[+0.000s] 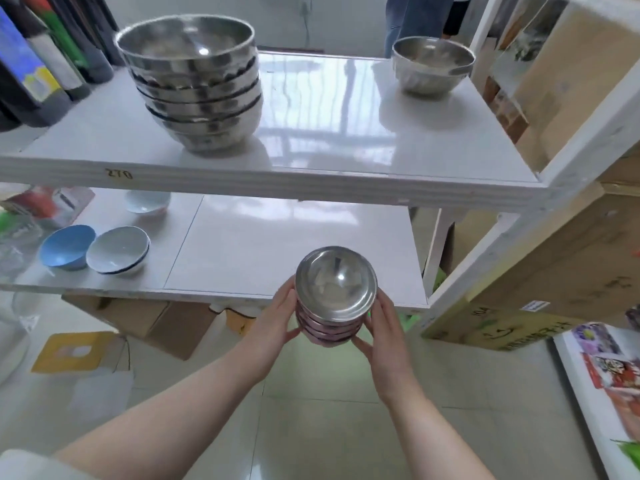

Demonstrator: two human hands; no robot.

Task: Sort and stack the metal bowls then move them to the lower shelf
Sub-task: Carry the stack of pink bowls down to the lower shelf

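I hold a stack of several small metal bowls [335, 292] between both hands, just in front of the front edge of the lower shelf [263, 237]. My left hand [277, 318] grips its left side and my right hand [382, 325] its right side. On the upper shelf [329, 109] a tall stack of several large metal bowls [194, 88] stands at the left. A single metal bowl [433, 65] sits at the upper shelf's back right.
Blue bowl [67, 251], pale blue bowl stack [117, 250] and another pale bowl [147, 201] sit at the lower shelf's left. Books [38, 57] lean at the upper left. Cardboard boxes [540, 271] stand right of the white shelf frame; a person's legs [415, 19] are behind.
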